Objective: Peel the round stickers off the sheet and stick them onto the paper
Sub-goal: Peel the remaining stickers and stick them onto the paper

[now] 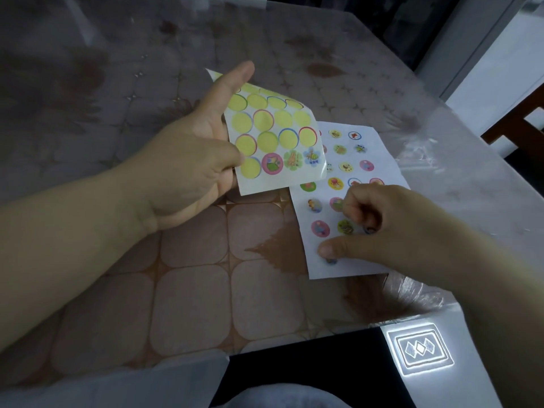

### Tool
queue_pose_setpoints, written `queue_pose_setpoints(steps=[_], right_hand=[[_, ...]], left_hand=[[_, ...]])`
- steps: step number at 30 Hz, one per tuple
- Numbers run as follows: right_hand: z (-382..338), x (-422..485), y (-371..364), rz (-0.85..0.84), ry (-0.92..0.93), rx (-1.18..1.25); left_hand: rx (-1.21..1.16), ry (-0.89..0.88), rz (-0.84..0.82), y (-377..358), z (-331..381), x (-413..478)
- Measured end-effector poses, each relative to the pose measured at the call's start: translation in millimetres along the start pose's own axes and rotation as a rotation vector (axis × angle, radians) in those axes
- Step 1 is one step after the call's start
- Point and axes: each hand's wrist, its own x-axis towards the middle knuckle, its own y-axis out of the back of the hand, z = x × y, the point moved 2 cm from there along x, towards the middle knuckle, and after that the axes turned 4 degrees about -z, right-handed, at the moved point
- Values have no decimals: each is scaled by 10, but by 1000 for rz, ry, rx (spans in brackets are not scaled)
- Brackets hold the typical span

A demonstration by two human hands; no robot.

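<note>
My left hand [188, 160] holds the sticker sheet [273, 136] lifted and curled above the table. Most of its round spots are bare yellow backing; three picture stickers [291, 161] sit in its bottom row. The white paper [353, 160] lies flat to the right, dotted with several round stickers. My right hand [382, 228] rests on the paper's lower part, its thumb tip pressing down near a small sticker [331, 261] close to the bottom edge, the other fingers curled. Part of the paper is hidden under this hand.
The table [191, 290] has a brown patterned cloth under a clear plastic cover, whose crinkled edge [421, 148] rises at the right. The front table edge runs close below the paper. A wooden chair [524, 125] stands at far right.
</note>
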Motion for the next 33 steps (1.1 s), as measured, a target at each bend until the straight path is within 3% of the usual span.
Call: queue_pose_setpoints(steps=[3,6,9,12,33], right_hand=[[-111,77,84,15,88,-4],[-282,207,157,252,295,-6],[-380,394,67,442,473,-60],[-342,510,-80,565,528,-92],[-347,493,-176,686,628,-110]], left_hand=[[226,100,17,-5,44,51],[-100,86,-16,32,1,81],[-125,54,-47,-14,-5,84],[-145,39,-38,6,-1,94],[-154,17,-13,-7,-5,110]])
